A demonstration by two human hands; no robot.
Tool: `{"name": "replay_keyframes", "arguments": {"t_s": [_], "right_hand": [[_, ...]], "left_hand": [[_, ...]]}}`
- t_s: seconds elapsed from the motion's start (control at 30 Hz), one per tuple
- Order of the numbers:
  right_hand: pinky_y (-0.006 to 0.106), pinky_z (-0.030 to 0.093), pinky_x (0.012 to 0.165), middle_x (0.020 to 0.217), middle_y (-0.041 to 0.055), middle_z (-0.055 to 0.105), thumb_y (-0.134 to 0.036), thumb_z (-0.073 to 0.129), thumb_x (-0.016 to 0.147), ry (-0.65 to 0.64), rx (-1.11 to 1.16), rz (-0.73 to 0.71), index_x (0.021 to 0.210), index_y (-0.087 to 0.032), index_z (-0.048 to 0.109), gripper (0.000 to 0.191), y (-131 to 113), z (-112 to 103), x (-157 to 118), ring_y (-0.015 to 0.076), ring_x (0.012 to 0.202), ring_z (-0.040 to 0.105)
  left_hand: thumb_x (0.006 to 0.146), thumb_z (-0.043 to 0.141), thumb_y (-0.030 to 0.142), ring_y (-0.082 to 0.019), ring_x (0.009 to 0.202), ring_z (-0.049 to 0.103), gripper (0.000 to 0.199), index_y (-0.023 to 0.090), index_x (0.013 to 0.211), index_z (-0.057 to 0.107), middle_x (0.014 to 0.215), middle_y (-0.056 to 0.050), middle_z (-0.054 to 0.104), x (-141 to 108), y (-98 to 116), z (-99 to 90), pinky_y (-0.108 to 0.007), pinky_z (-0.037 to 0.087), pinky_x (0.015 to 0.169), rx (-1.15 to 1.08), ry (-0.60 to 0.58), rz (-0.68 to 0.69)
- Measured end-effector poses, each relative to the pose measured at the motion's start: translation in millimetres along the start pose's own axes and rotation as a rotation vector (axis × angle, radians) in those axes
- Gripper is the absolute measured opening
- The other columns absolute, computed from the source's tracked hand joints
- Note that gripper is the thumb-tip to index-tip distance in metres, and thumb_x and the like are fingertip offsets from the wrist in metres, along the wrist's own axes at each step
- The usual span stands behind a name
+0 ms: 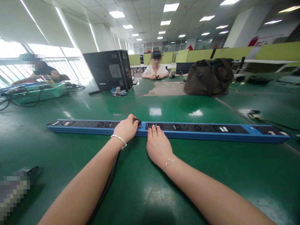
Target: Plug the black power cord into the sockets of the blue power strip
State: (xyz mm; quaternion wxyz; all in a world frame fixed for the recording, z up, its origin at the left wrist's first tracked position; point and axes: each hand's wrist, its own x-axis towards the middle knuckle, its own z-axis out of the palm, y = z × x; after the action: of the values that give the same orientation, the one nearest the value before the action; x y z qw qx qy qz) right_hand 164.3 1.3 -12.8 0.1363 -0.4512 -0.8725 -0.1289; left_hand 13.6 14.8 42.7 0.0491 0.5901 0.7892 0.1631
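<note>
A long blue power strip (201,135) with black socket panels lies across the green table. My left hand (126,128) is closed round a black plug (138,122) just above the strip's middle, and a black cable (112,175) hangs down from it beside my forearm. To the right of it, my right hand (159,143) rests with its fingers stretched out on the strip's front edge and sockets. Whether the plug touches a socket cannot be made out.
Behind the strip stand a black computer case (110,70), grey-blue gloves (118,91) and a brown bag (207,78). A green basket (42,93) with cables is at left, a blurred object (14,193) at front left. Two people sit beyond; a cable (276,122) lies at right.
</note>
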Motion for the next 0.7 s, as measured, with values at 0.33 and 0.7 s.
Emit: {"name": "replay_keyframes", "arguments": {"t_s": [0.33, 0.7], "right_hand": [[0.043, 0.040, 0.095, 0.135, 0.0284, 0.042, -0.012, 0.034, 0.087, -0.051, 0.016, -0.015, 0.129, 0.004, 0.047, 0.047, -7.3, -10.8, -4.5, 0.0337, 0.125, 0.042], [0.032, 0.041, 0.067, 0.074, 0.0110, 0.067, -0.021, 0.038, 0.088, -0.016, 0.127, -0.070, 0.081, -0.015, 0.066, 0.029, 11.4, -15.7, 0.2, 0.0200, 0.070, 0.061]], "left_hand": [[0.086, 0.033, 0.041, -0.024, 0.091, 0.064, 0.034, 0.024, 0.107, 0.054, 0.098, -0.009, 0.069, -0.7, 0.6, -0.9, -0.035, 0.046, 0.077, 0.011, 0.003, -0.021], [0.085, 0.037, 0.043, -0.024, 0.087, 0.064, 0.034, 0.024, 0.109, 0.054, 0.093, -0.008, 0.069, -2.4, 0.2, 0.1, -0.034, 0.045, 0.073, 0.026, 0.012, 0.021]]}}
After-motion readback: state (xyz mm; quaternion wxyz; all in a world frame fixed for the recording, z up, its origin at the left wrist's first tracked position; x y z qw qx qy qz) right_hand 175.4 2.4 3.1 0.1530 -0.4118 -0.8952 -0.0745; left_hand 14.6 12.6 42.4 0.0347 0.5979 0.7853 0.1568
